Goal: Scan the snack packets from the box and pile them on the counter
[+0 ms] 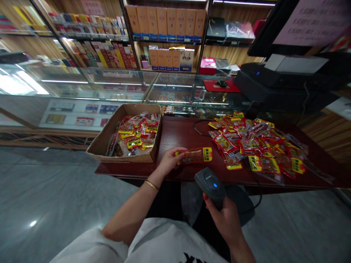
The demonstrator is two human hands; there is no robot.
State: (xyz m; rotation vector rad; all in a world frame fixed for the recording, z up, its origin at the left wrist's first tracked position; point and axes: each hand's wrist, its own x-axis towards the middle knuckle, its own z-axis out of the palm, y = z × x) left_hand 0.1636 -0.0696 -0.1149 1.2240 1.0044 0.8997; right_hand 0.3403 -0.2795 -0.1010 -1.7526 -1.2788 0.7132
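My left hand [170,160] grips one end of a red and yellow snack packet [195,155], with brown sticks showing through its clear window. The packet is held over the front of the dark red table [178,133]. In my right hand [226,217] is a black barcode scanner [210,185] with a lit blue light, its head turned toward the packet. To the right spreads a loose pile of similar packets [253,140]. On the left, an open cardboard box [123,159] holds more such packets [137,135].
Behind the table runs a glass display counter [115,78]. A computer mouse [221,83] lies on a red mat, beside a black machine [276,86] at the right. Shelves of tan boxes [167,22] line the back. The scanner's cable [259,201] hangs by the table's front edge.
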